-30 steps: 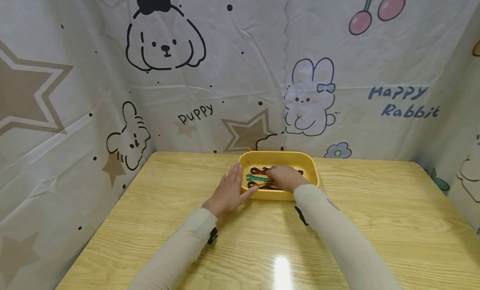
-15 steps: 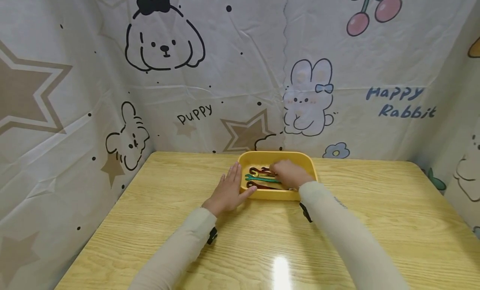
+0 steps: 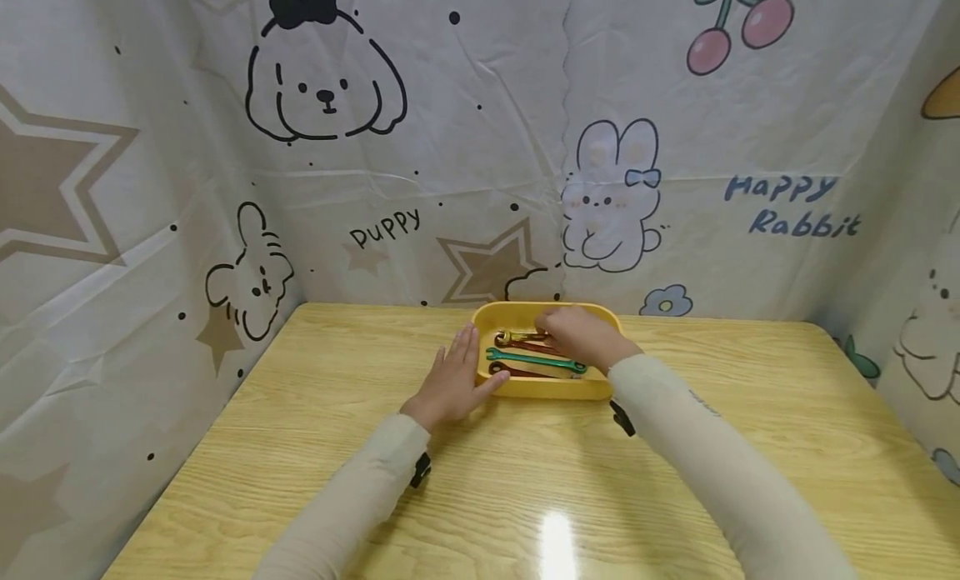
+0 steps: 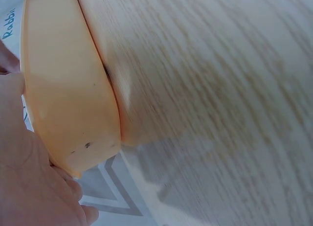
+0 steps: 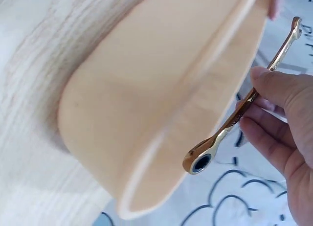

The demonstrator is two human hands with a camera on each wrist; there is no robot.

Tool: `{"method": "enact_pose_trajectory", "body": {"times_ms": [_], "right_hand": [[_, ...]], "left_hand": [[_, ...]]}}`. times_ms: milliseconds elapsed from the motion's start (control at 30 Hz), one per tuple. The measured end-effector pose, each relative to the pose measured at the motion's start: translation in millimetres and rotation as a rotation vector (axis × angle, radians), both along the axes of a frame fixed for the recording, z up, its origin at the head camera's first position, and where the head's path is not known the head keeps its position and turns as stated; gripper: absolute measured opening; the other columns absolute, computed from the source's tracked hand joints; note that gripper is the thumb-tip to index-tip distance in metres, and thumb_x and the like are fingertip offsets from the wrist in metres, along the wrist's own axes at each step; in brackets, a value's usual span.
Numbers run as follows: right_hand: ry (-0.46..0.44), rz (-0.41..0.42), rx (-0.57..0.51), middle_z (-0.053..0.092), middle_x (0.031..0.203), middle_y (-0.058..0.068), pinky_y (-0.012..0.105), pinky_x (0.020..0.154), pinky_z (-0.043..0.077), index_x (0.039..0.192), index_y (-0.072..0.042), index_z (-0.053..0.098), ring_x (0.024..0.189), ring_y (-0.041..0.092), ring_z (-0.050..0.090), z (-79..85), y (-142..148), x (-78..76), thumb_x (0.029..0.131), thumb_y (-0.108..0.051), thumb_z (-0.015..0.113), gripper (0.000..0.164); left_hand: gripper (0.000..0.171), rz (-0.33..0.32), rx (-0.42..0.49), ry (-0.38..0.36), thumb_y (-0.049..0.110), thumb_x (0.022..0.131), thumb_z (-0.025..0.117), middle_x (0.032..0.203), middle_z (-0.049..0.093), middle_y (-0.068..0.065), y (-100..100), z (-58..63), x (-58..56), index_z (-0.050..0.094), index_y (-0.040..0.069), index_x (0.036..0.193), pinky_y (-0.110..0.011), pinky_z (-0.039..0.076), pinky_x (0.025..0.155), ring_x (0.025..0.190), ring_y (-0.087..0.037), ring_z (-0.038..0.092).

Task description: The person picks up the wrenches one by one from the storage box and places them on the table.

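A gold wrench (image 5: 234, 117) with a ring end is pinched between the thumb and fingers of my right hand (image 5: 288, 113), over the yellow bin (image 5: 112, 89). In the head view my right hand (image 3: 581, 334) covers part of that wrench (image 3: 513, 337). Below it in the bin lie a green wrench (image 3: 532, 361) and dark red wrenches, one red wrench (image 3: 525, 371) along the near wall. My left hand (image 3: 450, 380) rests with straight fingers against the bin's left end, thumb over the near rim. In the left wrist view my left hand (image 4: 34, 177) touches the bin wall (image 4: 73, 89).
The bin stands near the back edge of a wood-grain table (image 3: 480, 480). Behind and at both sides hangs a printed cloth (image 3: 480, 147) with cartoon drawings.
My right hand has moved back and right within the bin, carrying the gold wrench from the near side to the far side. The green wrench now shows at full length. My left hand stays put.
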State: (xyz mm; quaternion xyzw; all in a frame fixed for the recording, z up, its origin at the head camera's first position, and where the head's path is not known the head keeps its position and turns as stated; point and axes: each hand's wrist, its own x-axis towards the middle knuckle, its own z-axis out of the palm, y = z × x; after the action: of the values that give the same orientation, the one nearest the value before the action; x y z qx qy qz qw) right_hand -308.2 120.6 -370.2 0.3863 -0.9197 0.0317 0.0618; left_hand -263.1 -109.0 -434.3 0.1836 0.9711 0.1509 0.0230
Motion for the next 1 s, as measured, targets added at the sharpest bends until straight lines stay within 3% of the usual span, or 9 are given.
{"method": "enact_pose_trajectory", "body": {"times_ms": [200,333,433,633,800,1000], "right_hand": [[0.067,-0.049,0.005,0.059,0.076,0.002,0.028,0.06,0.048,0.085,-0.006,0.063,0.063,0.014,0.053,17.2,-2.2,19.7,0.09,-0.005,0.064,0.006],[0.102,-0.071,-0.09,0.06,0.075,0.002,0.029,0.059,0.048,0.086,-0.006,0.062,0.062,0.013,0.053,24.1,3.1,39.9,0.088,-0.007,0.067,0.006],[0.053,-0.096,-0.19,0.056,0.069,-0.001,0.026,0.054,0.044,0.083,-0.007,0.061,0.058,0.011,0.047,24.8,7.8,54.2,0.087,-0.008,0.069,0.009],[-0.143,-0.168,-0.369,0.057,0.067,-0.004,0.023,0.054,0.043,0.081,-0.007,0.064,0.059,0.007,0.049,16.4,11.1,82.2,0.083,-0.008,0.074,0.01],[-0.35,-0.217,-0.461,0.061,0.071,-0.004,0.023,0.055,0.047,0.08,-0.009,0.063,0.061,0.006,0.054,-3.1,8.6,103.3,0.081,-0.01,0.075,0.012],[-0.813,-0.287,-0.69,0.059,0.072,0.003,0.034,0.054,0.055,0.082,-0.003,0.063,0.057,0.012,0.058,-37.2,-9.4,123.3,0.084,-0.008,0.072,0.01]], "left_hand": [[0.097,-0.003,0.003,-0.001,0.071,0.093,0.023,0.16,-0.002,-0.017,-0.7,1.0,0.3,-0.001,-0.001,0.152,-0.053,0.007,0.117,0.148,-0.028,-0.001],[0.097,0.0,0.003,-0.007,0.071,0.093,0.024,0.16,-0.003,-0.016,-0.6,1.4,0.8,-0.002,0.0,0.152,-0.052,0.006,0.117,0.147,-0.027,-0.003],[0.097,-0.006,0.004,0.002,0.072,0.092,0.024,0.16,-0.003,-0.015,-0.7,0.3,0.4,-0.001,0.0,0.152,-0.052,0.006,0.117,0.148,-0.027,-0.002],[0.097,-0.014,0.008,0.011,0.072,0.092,0.024,0.16,-0.004,-0.016,-1.6,-2.0,-0.5,-0.001,-0.001,0.152,-0.051,0.007,0.117,0.148,-0.028,-0.002],[0.094,-0.003,0.008,0.007,0.068,0.094,0.028,0.16,-0.003,-0.016,0.1,-0.1,1.0,-0.001,-0.001,0.152,-0.05,0.007,0.117,0.147,-0.027,-0.003],[0.092,0.002,0.001,0.012,0.066,0.096,0.029,0.16,-0.003,-0.016,0.7,0.2,2.0,-0.001,-0.001,0.152,-0.05,0.007,0.117,0.148,-0.029,0.0]]}}
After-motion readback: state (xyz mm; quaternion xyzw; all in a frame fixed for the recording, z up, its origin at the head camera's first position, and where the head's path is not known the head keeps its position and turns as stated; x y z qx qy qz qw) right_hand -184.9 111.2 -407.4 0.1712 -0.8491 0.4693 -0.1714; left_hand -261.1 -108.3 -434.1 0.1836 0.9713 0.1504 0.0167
